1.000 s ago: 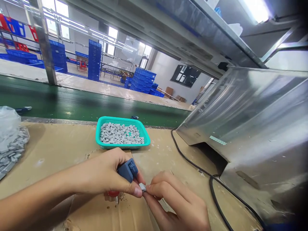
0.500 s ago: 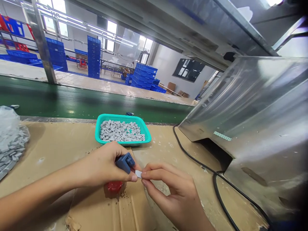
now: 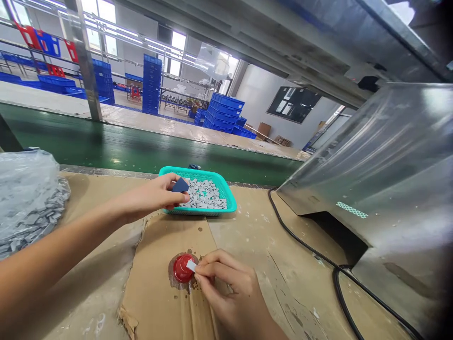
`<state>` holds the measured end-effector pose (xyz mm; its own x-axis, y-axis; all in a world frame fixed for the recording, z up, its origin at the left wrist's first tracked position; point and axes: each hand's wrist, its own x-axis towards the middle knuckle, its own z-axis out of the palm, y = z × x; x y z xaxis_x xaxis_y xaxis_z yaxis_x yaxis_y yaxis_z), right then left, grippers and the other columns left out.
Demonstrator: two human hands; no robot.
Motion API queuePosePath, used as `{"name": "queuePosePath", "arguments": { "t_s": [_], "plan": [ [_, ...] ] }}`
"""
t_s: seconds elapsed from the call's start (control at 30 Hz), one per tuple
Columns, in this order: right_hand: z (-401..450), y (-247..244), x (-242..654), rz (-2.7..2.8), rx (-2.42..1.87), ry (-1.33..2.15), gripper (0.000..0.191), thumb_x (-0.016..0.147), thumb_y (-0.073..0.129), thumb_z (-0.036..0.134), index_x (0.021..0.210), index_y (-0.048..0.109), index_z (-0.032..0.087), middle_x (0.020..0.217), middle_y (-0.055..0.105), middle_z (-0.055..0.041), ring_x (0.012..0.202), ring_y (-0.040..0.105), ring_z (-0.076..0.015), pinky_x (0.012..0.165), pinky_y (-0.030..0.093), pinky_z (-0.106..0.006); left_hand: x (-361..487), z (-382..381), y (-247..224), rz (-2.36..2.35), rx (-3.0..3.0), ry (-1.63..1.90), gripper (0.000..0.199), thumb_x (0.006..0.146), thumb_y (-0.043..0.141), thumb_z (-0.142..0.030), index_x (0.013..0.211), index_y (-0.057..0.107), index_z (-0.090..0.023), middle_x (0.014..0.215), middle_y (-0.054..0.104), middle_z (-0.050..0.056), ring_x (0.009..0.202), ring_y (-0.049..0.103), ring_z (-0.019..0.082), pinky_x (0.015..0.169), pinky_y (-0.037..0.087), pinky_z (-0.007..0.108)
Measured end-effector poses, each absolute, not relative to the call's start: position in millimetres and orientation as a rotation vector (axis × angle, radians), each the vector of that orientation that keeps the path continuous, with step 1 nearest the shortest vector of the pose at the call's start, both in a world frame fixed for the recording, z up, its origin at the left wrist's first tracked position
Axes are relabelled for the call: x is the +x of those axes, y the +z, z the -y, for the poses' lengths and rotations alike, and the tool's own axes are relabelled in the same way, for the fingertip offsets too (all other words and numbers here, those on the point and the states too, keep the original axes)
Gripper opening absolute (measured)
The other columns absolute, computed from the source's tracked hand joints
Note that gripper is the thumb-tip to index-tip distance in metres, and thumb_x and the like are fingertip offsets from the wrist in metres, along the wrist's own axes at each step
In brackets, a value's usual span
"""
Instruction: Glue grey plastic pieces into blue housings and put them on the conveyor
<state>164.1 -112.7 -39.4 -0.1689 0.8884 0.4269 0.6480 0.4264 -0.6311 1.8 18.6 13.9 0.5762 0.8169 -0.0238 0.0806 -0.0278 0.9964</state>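
My left hand [image 3: 166,192] reaches to the near left part of a teal basket [image 3: 231,203] of small grey plastic pieces [image 3: 203,191]. It is closed around a dark blue plastic part [image 3: 180,185], and its fingertips are over the pieces; whether they touch any is hidden. Lower down, my right hand [image 3: 230,283] pinches a light grey plastic piece [image 3: 191,266] between thumb and fingers. The free end of that piece is at a small round red dish [image 3: 183,268] with a wet, glossy look; I cannot tell whether it touches the red surface.
The dish sits on a stained cardboard sheet [image 3: 159,302]. At left lies a clear plastic bag [image 3: 28,189] of grey pieces. A black cable [image 3: 300,241] runs beside a metal housing [image 3: 354,165] at right. Behind the basket runs a green conveyor belt [image 3: 138,151].
My left hand has moved forward to the basket with the blue part. My right hand has drawn away from it, carrying the grey piece to the red dish. The view has shifted somewhat.
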Motion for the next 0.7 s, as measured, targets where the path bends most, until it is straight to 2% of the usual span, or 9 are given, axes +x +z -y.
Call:
{"name": "queuePosePath", "arguments": {
  "t_s": [0.1, 0.27, 0.5, 0.6, 0.7],
  "plan": [
    [113.0, -39.6, 164.0, 1.927, -1.272, 0.344, 0.018, 0.073, 0.047, 0.007, 0.068, 0.062, 0.015, 0.07, 0.058, -0.0066, 0.06, 0.055, -0.0121, 0.054, 0.047, -0.022, 5.0, -15.9, 15.5, -0.806, 1.435, 0.697, 0.013, 0.068, 0.055, -0.021, 0.078, 0.051, -0.015, 0.063, 0.048, -0.002, 0.056, 0.042, 0.008, 0.053, 0.033, 0.021],
    [111.5, -39.3, 162.6, 1.976, -1.24, 0.284, 0.019, 0.074, 0.045, 0.006, 0.066, 0.06, 0.015, 0.069, 0.057, -0.006, 0.061, 0.055, -0.0119, 0.055, 0.047, -0.022, 7.1, -18.1, 14.5, -0.796, 1.379, 0.744, 0.013, 0.07, 0.053, -0.02, 0.081, 0.054, -0.012, 0.062, 0.048, 0.0, 0.057, 0.045, 0.008, 0.054, 0.036, 0.021],
    [112.5, -37.0, 161.6, 1.987, -1.224, 0.245, 0.018, 0.073, 0.046, 0.004, 0.065, 0.059, 0.014, 0.07, 0.057, -0.0066, 0.062, 0.055, -0.0123, 0.055, 0.046, -0.022, 5.5, -25.2, 7.7, -0.701, 1.352, 0.762, 0.035, 0.068, 0.059, -0.024, 0.101, 0.052, -0.016, 0.073, 0.054, 0.001, 0.067, 0.056, 0.011, 0.069, 0.044, 0.027],
    [109.8, -21.5, 166.3, 1.904, -1.259, 0.355, 0.014, 0.072, 0.051, 0.006, 0.066, 0.06, 0.015, 0.07, 0.06, -0.0053, 0.064, 0.057, -0.0129, 0.057, 0.047, -0.022, 6.4, -24.7, 7.8, -0.742, 1.428, 0.777, 0.033, 0.064, 0.062, -0.022, 0.096, 0.055, -0.016, 0.077, 0.054, 0.0, 0.069, 0.056, 0.011, 0.07, 0.045, 0.028],
    [101.6, 2.5, 174.2, 1.801, -1.234, 0.467, 0.011, 0.07, 0.056, 0.008, 0.069, 0.062, 0.017, 0.07, 0.061, -0.0034, 0.067, 0.058, -0.0136, 0.06, 0.048, -0.023, 8.6, -21.5, 10.0, -0.784, 1.638, 0.808, 0.024, 0.058, 0.065, -0.02, 0.081, 0.059, -0.015, 0.073, 0.055, -0.001, 0.07, 0.054, 0.012, 0.068, 0.043, 0.027]
  ]
}}
